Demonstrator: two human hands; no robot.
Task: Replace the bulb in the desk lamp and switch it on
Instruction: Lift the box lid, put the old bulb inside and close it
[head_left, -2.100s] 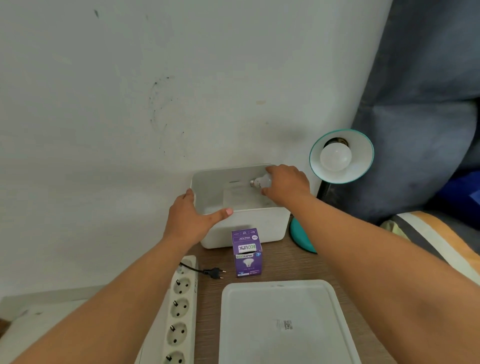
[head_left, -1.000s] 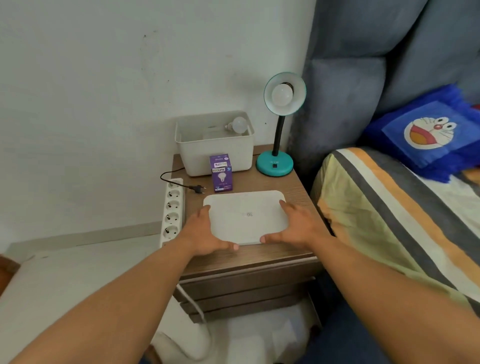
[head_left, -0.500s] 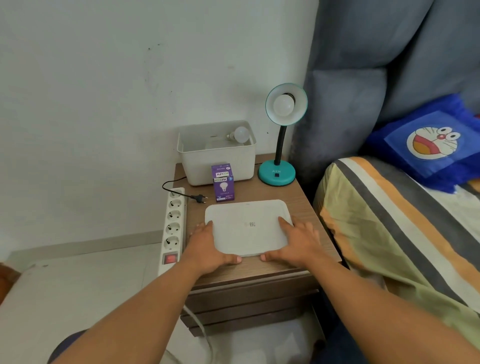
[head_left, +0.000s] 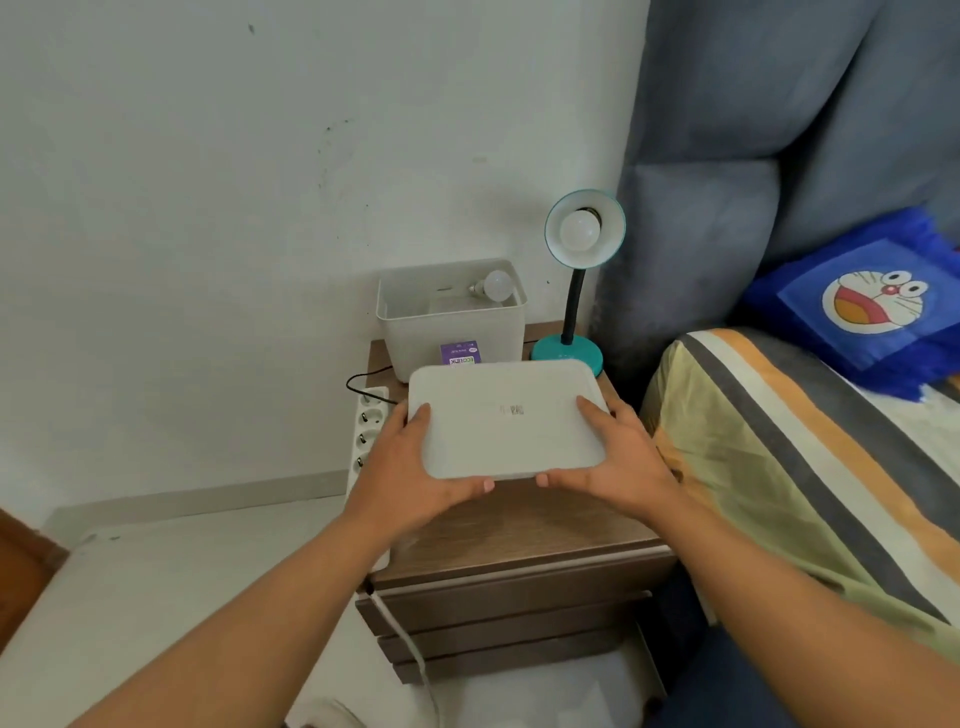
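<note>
A teal desk lamp (head_left: 570, 317) stands at the back right of the wooden nightstand (head_left: 519, 525), with a white bulb (head_left: 579, 233) in its shade, unlit. Left of it sits a white bin (head_left: 447, 335) with a loose bulb (head_left: 132, 285) lying inside near its right rim. A purple bulb box (head_left: 460, 354) stands in front of the bin, mostly hidden. I hold a white lid (head_left: 504, 418) above the nightstand. My left hand (head_left: 410, 478) grips its left edge and my right hand (head_left: 618, 462) its right edge.
A white power strip (head_left: 368, 431) lies along the nightstand's left edge, with a black plug and cord (head_left: 363, 387) beside it. A grey headboard (head_left: 753, 156) and a bed with a striped cover (head_left: 779, 441) and blue cartoon pillow (head_left: 862, 296) are on the right.
Earlier my right hand put a bulb into the bin. Both hands then took the lid by its sides, and it has now risen off the nightstand, covering most of the purple box.
</note>
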